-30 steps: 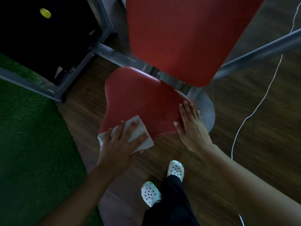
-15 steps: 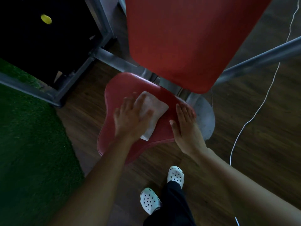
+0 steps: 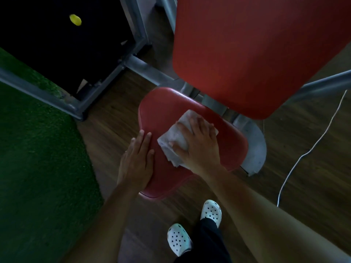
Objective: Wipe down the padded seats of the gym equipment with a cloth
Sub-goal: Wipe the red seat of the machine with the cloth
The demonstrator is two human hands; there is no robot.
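Note:
A red padded seat (image 3: 165,111) sits low in the middle of the view, under a red padded backrest (image 3: 256,54). A crumpled white cloth (image 3: 174,137) lies on the seat's top. My right hand (image 3: 199,147) presses down on the cloth with spread fingers and covers much of it. Flat on the seat's left edge rests my left hand (image 3: 137,160), fingers straight and holding nothing.
Green turf (image 3: 38,168) covers the floor at left, bordered by a grey metal frame (image 3: 76,107) around a black weight stack with a yellow pin (image 3: 75,19). A white cable (image 3: 313,147) trails over the wooden floor at right. My feet in white clogs (image 3: 210,211) stand just below the seat.
The cloth has gone from under my left hand to under my right hand. My left hand moved to the seat's left edge, and my right hand moved from the right edge onto the cloth.

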